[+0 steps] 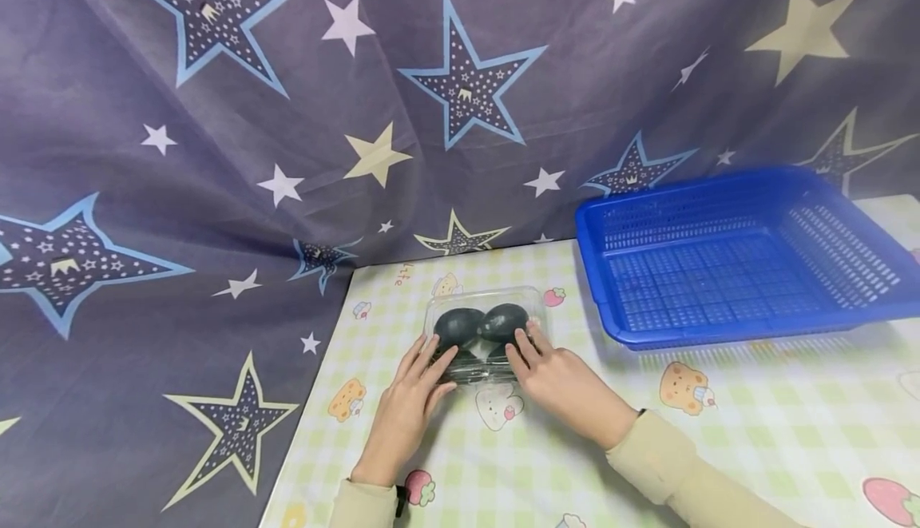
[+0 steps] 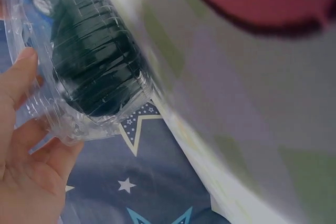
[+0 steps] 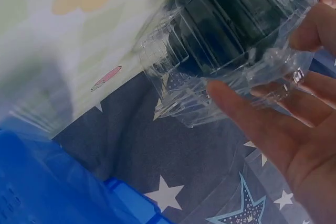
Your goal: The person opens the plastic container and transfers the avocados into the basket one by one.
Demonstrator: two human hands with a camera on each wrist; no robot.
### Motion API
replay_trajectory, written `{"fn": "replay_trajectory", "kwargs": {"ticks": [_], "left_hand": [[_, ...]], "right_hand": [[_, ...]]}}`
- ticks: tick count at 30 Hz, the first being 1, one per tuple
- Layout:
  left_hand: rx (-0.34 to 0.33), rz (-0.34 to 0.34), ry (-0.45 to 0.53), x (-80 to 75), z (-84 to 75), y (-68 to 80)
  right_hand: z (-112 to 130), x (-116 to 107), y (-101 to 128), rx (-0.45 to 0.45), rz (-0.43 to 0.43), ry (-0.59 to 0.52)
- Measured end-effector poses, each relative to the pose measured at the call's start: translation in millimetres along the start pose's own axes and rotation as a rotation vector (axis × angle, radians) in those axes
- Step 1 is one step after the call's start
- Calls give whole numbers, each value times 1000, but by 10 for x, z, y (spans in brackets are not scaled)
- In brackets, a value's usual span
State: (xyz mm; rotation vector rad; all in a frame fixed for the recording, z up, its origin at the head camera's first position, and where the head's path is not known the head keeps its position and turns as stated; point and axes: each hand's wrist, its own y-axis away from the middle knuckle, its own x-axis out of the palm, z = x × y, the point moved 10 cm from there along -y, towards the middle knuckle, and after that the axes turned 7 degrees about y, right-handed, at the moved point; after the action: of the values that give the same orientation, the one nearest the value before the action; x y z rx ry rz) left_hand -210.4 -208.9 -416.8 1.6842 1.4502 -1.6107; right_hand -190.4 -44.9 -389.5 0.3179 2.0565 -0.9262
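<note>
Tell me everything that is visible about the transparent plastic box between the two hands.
The clear plastic box is a thin, ribbed clamshell with a closed lid. It lies flat on the checked tablecloth, left of the blue basket. Inside are dark, rounded, avocado-like fruits; two show plainly on top. The left hand touches its left side and the right hand its right side, fingers mostly straight.

Clear plastic box (image 1: pixel 483 328) sat mid-table w/ left hand (image 1: pixel 408 408) and right hand (image 1: pixel 564 384) at its 2 near corners. Blue basket (image 1: pixel 740 256) blocked the right rear; open gap betw. basket & box. Star curtain (image 1: pixel 216 152) closed off rear & left edge. Tablecloth (image 1: pixel 776 432) lay open front-right.
</note>
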Motion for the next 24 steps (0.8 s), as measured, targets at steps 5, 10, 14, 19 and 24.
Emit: {"fn": "replay_trajectory", "kwargs": {"ticks": [5,10,14,19,24], "left_hand": [[-18,34,21,75,45,46],[-26,34,35,70,49,70],[-28,28,49,41,56,54],[-14,23,55,14,75,38],[45,-10,23,-42,50,34]], "right_hand": [[9,-16,-41,-11,-20,43],[21,-21,-86,-44,-34,61],[-1,-82,-142,-63,-53,57],[-67,-154,-172,-60,-79,21],[-103,-132,-107,-9,-111,-48]]}}
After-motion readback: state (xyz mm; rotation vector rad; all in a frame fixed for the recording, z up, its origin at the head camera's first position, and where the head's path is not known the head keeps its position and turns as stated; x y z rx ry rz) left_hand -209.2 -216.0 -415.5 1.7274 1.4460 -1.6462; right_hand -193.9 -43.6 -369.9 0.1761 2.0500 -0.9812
